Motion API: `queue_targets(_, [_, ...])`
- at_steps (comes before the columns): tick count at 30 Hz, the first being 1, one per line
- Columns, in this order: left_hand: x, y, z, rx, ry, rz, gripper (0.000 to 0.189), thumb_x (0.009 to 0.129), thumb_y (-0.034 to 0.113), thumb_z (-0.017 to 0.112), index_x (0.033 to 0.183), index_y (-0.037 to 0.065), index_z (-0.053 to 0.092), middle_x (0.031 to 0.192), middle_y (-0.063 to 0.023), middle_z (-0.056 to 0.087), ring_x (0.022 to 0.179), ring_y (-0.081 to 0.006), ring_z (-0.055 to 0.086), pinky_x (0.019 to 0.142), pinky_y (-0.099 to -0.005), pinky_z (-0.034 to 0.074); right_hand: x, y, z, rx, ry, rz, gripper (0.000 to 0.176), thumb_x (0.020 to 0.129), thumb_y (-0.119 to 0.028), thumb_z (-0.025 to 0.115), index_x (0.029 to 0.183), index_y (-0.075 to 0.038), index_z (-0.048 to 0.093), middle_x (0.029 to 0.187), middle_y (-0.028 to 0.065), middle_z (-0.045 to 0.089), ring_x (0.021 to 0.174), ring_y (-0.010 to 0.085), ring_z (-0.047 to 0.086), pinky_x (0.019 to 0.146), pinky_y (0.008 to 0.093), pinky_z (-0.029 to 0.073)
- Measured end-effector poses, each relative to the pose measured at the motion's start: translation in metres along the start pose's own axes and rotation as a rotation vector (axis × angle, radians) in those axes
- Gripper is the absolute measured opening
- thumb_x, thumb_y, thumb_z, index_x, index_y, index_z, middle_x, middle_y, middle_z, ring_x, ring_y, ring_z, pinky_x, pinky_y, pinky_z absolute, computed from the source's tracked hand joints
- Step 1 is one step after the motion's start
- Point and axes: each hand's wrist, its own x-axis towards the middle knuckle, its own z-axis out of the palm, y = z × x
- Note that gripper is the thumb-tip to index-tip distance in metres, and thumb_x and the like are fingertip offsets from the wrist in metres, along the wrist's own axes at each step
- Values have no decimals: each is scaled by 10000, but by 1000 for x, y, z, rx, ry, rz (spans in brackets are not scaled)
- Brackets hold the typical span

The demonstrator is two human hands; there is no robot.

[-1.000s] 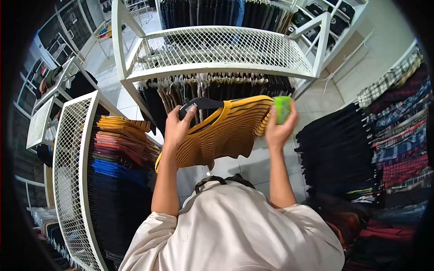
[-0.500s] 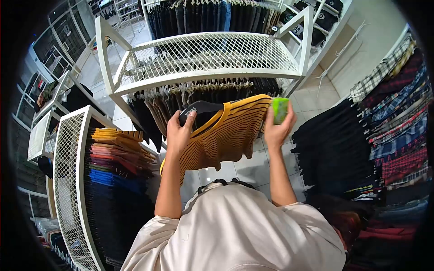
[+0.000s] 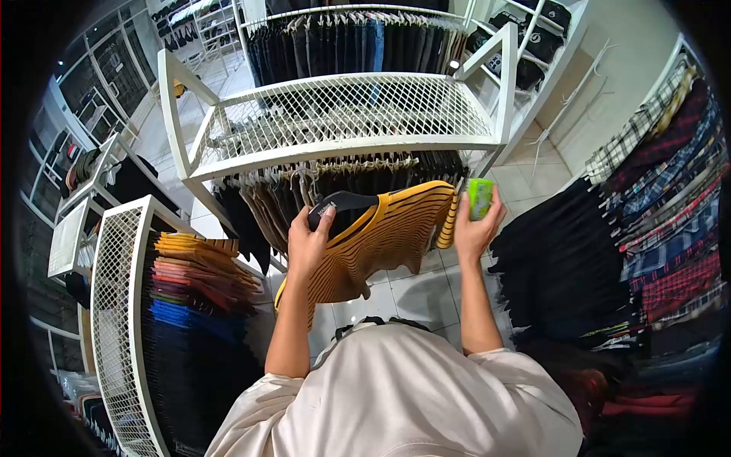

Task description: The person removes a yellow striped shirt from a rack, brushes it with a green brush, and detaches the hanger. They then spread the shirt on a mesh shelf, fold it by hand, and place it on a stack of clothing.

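A yellow shirt with dark stripes (image 3: 381,236) hangs on a black hanger (image 3: 346,202) in front of my body. My left hand (image 3: 309,238) grips the hanger at its left part, thumb on top near some white lettering. My right hand (image 3: 478,225) holds a small bright green object (image 3: 480,199) upright, just right of the shirt's sleeve. Its surface has a paler patch that is too small to read. The shirt slopes down to the left, its lower edge loose above the tiled floor.
Ahead stands a white rack with a mesh top (image 3: 343,145) above hanging trousers (image 3: 266,190). At the left, another mesh-topped rack (image 3: 118,305) holds coloured shirts (image 3: 194,266). Dark clothes (image 3: 556,259) and plaid shirts (image 3: 674,266) hang at the right.
Both hands, the shirt and the green object appear slightly lower in view, as does the rack ahead. The green object now stands a little farther from the shirt, with the striped sleeve hanging between.
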Motion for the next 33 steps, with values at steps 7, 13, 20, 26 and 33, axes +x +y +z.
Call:
queue_targets(7, [3,0,7,77,-40,-16,455,942,411,712,908,-36,631,670,-89,599,637,-158,511,618,-353,438,-28,-60,19,172,-308,-339,717,848,-261,827,1444,-31,501,1213,188,562,1080,346,609,861,421,540])
queue_targets(13, [0,-1,-4,53,26,5,442,943,416,711,919,-19,637,656,-80,604,616,-161,519,610,-360,436,-11,8,13,-49,-86,51,605,906,-234,756,1400,1,496,1196,222,577,1117,410,557,901,493,484])
queue_targets(20, [-2,9,0,40,-15,23,296,985,275,706,877,21,601,695,48,509,646,-41,404,562,-248,327,-24,-55,6,198,-335,-210,675,865,-252,805,1412,-3,500,1227,215,565,1134,380,564,938,474,485])
queue_targets(26, [2,12,-9,-180,-33,131,249,917,183,772,929,-19,627,717,0,612,671,-56,490,586,-248,415,-15,28,14,19,-177,191,577,962,-278,698,1415,17,499,1256,210,585,1162,372,557,1007,450,444])
queue_targets(33, [-6,31,-11,280,-243,519,411,839,7,702,1247,63,706,883,-109,679,733,-230,650,672,-335,516,0,-21,4,437,-356,80,504,911,-240,671,1340,-4,551,1244,202,612,1146,368,602,987,441,475])
